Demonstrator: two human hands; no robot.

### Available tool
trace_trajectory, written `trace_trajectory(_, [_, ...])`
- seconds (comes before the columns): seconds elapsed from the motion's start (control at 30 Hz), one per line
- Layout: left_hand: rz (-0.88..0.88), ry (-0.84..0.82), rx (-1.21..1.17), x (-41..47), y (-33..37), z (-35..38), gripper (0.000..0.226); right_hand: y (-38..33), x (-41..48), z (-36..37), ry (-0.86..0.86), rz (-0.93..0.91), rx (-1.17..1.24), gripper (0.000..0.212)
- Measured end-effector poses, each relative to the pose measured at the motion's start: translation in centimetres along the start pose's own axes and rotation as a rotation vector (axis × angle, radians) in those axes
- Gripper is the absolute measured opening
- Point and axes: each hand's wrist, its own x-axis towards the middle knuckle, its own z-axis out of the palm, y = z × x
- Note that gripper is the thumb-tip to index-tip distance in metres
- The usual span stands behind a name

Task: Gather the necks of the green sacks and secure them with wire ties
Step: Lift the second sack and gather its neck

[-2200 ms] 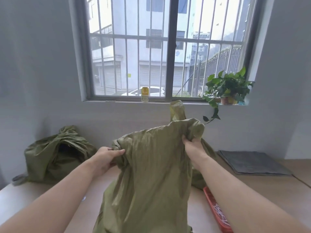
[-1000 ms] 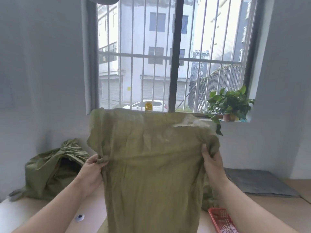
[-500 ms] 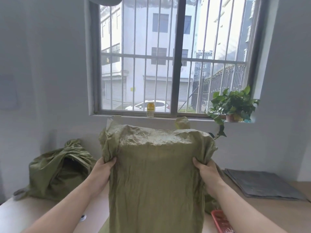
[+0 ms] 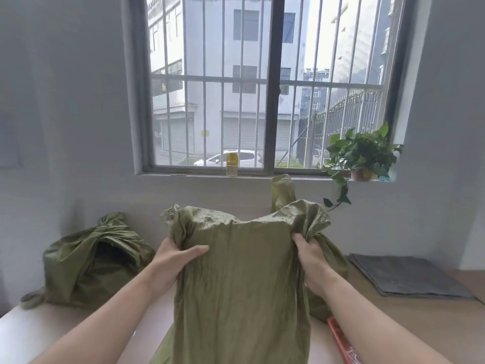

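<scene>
From the head camera, a person holds a green sack upright over the near middle of the table, with its open top sagging between the two hands. The left hand grips the sack's upper left side, the thumb lying across the front and the fingers hidden behind bunched fabric. The right hand is curled round a gathered fold at the upper right side. The sack's lower part hangs down past the bottom of the frame.

A second green sack sits at the table's far left corner against the wall, its top twisted into a knot-like bunch. Another green sack rises behind the held one, largely hidden by it. A red basket shows at the near edge under the right forearm. A stack of grey mats lies at the far right. On the window sill stand a small yellow-capped bottle and a potted plant.
</scene>
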Motion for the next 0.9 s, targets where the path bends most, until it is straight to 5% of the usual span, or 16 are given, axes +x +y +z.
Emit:
trace_trajectory(0.1, [0.039, 0.06, 0.076, 0.2, -0.2, 0.7, 0.029, 0.0, -0.3, -0.1, -0.089, -0.04, -0.045, 0.057])
trace_trajectory(0.23, [-0.003, 0.077, 0.036, 0.6, -0.9, 1.5, 0.031, -0.1, -0.4, 0.5, -0.029, -0.082, -0.028, 0.025])
trace_trajectory(0.37, [-0.019, 0.077, 0.023, 0.7, -1.7, 2.4, 0.026, -0.4, -0.5, 0.9, -0.026, -0.053, -0.016, 0.02])
trace_trajectory(0.5, [-0.046, 0.077, -0.018, 0.8, -1.8, 3.3, 0.021, 0.0, -0.3, 1.1, 0.006, -0.061, -0.027, 0.044])
trace_trajectory(0.67, [-0.002, 0.108, 0.024, 0.8, -1.8, 3.9, 0.015, 0.0, -0.2, 1.4, -0.001, -0.057, -0.053, 0.026])
trace_trajectory(0.9, [-0.052, 0.161, -0.11, 1.8, -2.0, 4.3, 0.045, 0.4, 0.2, 2.1, 0.013, -0.067, -0.141, 0.032])
